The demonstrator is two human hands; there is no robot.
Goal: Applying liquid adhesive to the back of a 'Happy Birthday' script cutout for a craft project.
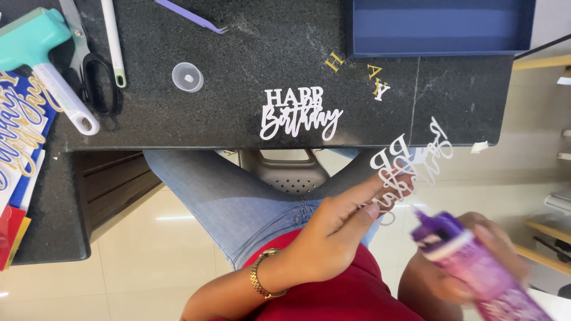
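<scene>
My left hand (333, 235) has its grip clamped on a white paper script cutout (410, 163), fingertips pinching its lower edge so the lettering stands up and out past the bench edge, over my lap. My right hand (470, 261) is wrapped shut around a purple glue tube (470, 261), its nozzle tipped up toward the cutout, close to it but apart; the tube is blurred. A gold bracelet (262, 276) sits on my left wrist.

On the dark speckled bench (238, 47), near its front edge, lies another white lettering cutout (300, 113), flat. Beyond it to the right are a few loose gold and white letters (375, 80), scattered apart. A dark blue box (440, 27) lies at the far right corner. Farther left sits a small clear round lid (187, 77), then black-handled scissors (95, 77), a white pen-like tool (113, 41) and a teal roller with a white handle (44, 56). Purple tweezers (190, 15) lie at the far edge. At the far left, gold script lettering on blue card (21, 128) overlaps a stack of coloured sheets.
</scene>
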